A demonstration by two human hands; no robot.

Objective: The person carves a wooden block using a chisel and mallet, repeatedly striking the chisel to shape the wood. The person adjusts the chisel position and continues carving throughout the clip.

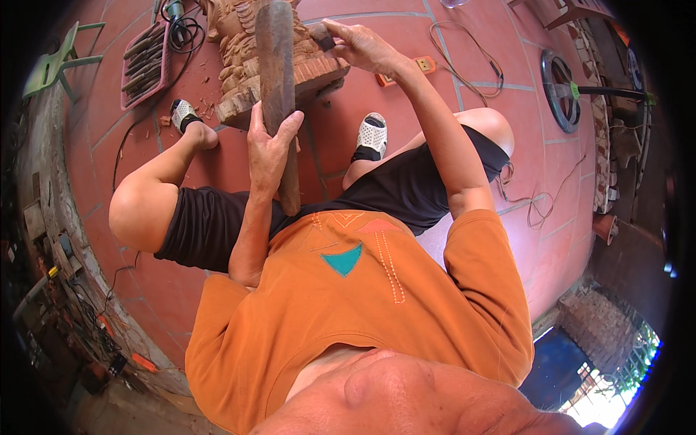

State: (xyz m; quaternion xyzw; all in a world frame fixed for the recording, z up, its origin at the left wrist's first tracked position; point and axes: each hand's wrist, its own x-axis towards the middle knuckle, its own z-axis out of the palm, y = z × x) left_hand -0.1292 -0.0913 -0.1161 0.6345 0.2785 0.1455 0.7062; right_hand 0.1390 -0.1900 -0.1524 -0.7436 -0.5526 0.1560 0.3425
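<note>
My left hand (pixel 271 148) is wrapped around a long wooden mallet (pixel 275 58), shaped like a club, broad at the far end and narrower toward my lap. The mallet stands in front of a carved wooden sculpture (pixel 235 65) and hides part of it. At the sculpture's right side, my right hand (pixel 360 47) pinches a small dark brown block-like piece (pixel 322 36). Its exact kind cannot be made out. That piece appears close to the carved surface; whether it touches is unclear.
A pink basket (pixel 165 72) of several chisels (pixel 145 61) lies at the far left, near a green chair (pixel 54 69). An orange power strip (pixel 417 69) with a looping cable (pixel 475 47) lies right of the sculpture. Farther right is a round-based stand (pixel 562 90). Wood chips dot the tiles.
</note>
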